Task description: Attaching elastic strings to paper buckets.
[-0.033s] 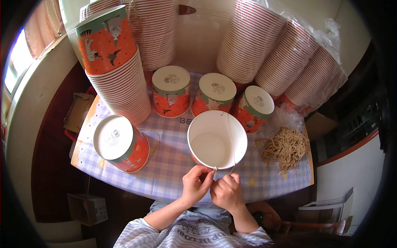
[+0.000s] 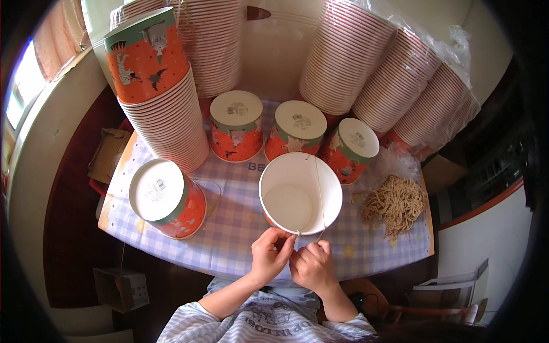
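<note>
- I see my left hand (image 2: pixel 270 254) and right hand (image 2: pixel 311 266) touching at the near rim of the open white paper bucket (image 2: pixel 300 191); the bucket blocks any straight reach forward.
- Behind it, three upturned orange buckets (image 2: pixel 236 126) stand close in a row, with only narrow gaps between them.
- Far left, a tall leaning stack of buckets (image 2: pixel 163 108) closes that corner; an upturned bucket (image 2: pixel 166 197) stands just below it.
- Bare checked tablecloth (image 2: pixel 231 214) between this bucket and the open one gives a free lane.
- Right, a heap of tan strings (image 2: pixel 394 203) lies near the open bucket; wrapped bucket stacks (image 2: pixel 394 80) wall off the back.
</note>
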